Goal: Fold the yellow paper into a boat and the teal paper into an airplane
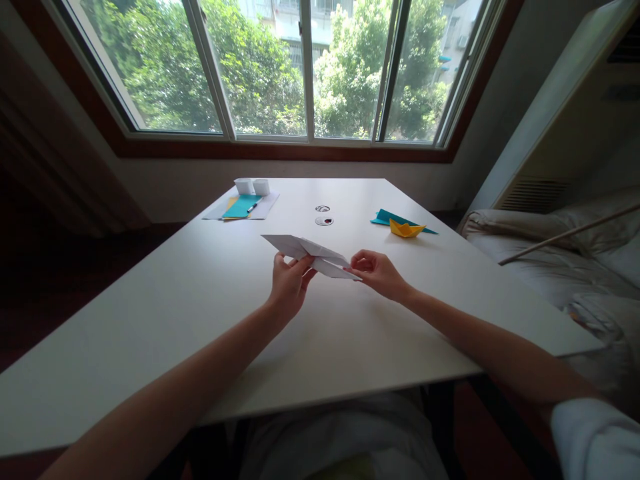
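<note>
Your two bare arms reach forward over a white table (200, 320), and both hands meet just above its middle. Your left hand (289, 285) is closed on a folded sheet of white paper (313, 255), thumb and fingers pinching its near edge from below. Your right hand (379, 272) grips the same paper at its right tip, fingers curled around the point. The paper is held between your hands, lifted a little off the table and tilted, its longer end reaching away to the left beyond your left hand.

Beyond your right hand, well apart from it, a small yellow paper boat (406, 229) sits on a teal sheet (387, 217). Straight ahead, past the paper, two small round objects (324, 221) lie on the table; they may be lids or cable holes, the view is too small to tell. Beyond your left hand, near the far edge, another teal sheet (241, 207) lies on white papers with a pen (253, 207) beside it and two small white boxes (253, 186) behind. A wide window (305, 67) shows green trees
</note>
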Motion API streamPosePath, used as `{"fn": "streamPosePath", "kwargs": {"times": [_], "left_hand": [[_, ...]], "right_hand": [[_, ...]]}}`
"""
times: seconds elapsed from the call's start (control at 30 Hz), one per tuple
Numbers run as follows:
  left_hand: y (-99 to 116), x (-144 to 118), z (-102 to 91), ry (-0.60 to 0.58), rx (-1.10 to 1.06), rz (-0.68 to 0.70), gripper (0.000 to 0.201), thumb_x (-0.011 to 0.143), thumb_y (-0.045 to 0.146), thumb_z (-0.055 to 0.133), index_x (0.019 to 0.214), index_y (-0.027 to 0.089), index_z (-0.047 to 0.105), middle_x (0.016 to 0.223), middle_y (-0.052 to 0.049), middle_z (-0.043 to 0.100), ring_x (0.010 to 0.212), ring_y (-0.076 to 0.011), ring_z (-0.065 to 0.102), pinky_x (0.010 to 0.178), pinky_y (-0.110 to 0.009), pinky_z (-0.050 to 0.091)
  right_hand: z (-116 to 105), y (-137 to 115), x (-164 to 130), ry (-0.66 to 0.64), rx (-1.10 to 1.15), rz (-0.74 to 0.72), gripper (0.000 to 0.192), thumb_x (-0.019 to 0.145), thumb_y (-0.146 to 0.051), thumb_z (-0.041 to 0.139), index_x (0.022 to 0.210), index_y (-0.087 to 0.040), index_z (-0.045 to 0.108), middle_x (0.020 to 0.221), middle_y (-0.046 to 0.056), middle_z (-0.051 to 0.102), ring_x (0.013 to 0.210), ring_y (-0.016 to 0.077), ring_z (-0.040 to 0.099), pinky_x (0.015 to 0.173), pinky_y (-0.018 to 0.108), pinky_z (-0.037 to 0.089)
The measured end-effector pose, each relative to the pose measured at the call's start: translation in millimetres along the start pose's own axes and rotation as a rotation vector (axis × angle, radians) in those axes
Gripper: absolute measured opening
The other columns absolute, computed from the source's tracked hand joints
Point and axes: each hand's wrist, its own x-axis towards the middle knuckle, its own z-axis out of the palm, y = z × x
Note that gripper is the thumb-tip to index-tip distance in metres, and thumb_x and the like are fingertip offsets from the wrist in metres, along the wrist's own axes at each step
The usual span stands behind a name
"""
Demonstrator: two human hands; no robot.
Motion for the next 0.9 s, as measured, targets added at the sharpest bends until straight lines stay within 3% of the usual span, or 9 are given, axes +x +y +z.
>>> {"fn": "streamPosePath", "kwargs": {"times": [0.23,0.53,0.77,0.9], "left_hand": [[-0.2,1.3,-1.2,-0.004,-0.025,-0.014,0.041,0.061,0.006,0.066,0.089,0.020,0.039,0.085,-0.001,0.063,0.074,-0.0120,0.062,0.066,-0.024,0.051],[-1.7,2.4,-1.5,-0.063,-0.075,0.038,0.045,0.059,0.008,0.069,0.094,0.021,0.043,0.082,0.001,0.063,0.083,-0.0137,0.061,0.074,-0.026,0.051],[-0.4,1.4,0.5,-0.055,-0.151,-0.034,0.043,0.057,0.003,0.066,0.095,0.017,0.051,0.079,0.000,0.065,0.079,-0.0146,0.062,0.074,-0.027,0.051],[-0.3,0.8,0.9,-0.050,-0.174,-0.079,0.043,0.058,0.001,0.066,0.097,0.015,0.054,0.081,-0.002,0.067,0.078,-0.0140,0.063,0.074,-0.025,0.051]], "right_hand": [[-3.6,0.7,1.0,0.013,-0.014,-0.045,0.034,0.064,-0.046,0.067,0.077,-0.015,0.061,0.074,0.005,0.064,0.068,0.0169,0.061,0.063,0.031,0.052],[-3.8,-0.3,-1.6,0.137,-0.171,-0.097,0.032,0.064,-0.046,0.068,0.077,-0.018,0.061,0.079,0.006,0.067,0.077,0.0210,0.064,0.070,0.035,0.053],[-3.2,2.5,1.8,0.158,0.016,-0.031,0.031,0.070,-0.045,0.064,0.086,-0.018,0.056,0.078,0.004,0.066,0.069,0.0172,0.064,0.061,0.032,0.055],[-2.9,2.2,3.0,0.154,0.113,0.002,0.031,0.069,-0.044,0.064,0.084,-0.018,0.057,0.084,0.005,0.066,0.075,0.0176,0.063,0.061,0.031,0.055]]}}
